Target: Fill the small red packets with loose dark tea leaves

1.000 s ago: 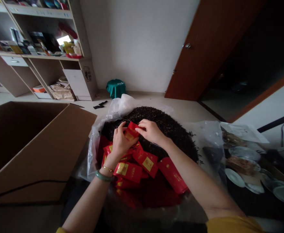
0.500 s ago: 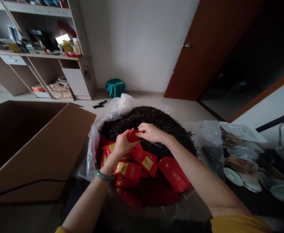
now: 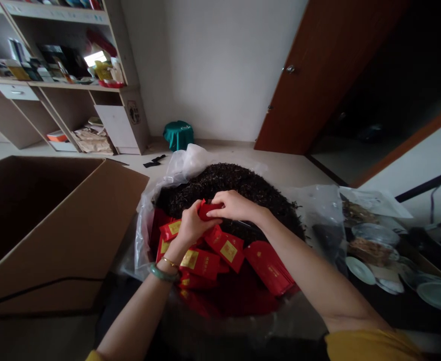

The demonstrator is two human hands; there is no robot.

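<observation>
Over a heap of dark dried leaves (image 3: 239, 175), which look like tea, both my hands grip one small red paper packet (image 3: 206, 209). My left hand (image 3: 191, 224) wraps its lower left side. The fingers of my right hand (image 3: 232, 205) pinch its right and upper part, partly hiding it. Below my left wrist lie several red packets with gold labels (image 3: 228, 251), piled on red material. A fanned stack of flat red packets (image 3: 269, 268) rests under my right forearm. Clear plastic sheeting (image 3: 145, 240) surrounds the leaves and packets.
An open cardboard box (image 3: 103, 220) stands at my left. Lidded tubs and bowls (image 3: 374, 240) sit on a dark surface at the right. Behind are a shelf unit (image 3: 115, 125), a green cloth-covered object (image 3: 178, 135) and a brown door (image 3: 299, 95).
My right hand has shifted slightly left, and its thumb now presses across the front of the red packet. My left hand keeps its hold on the packet.
</observation>
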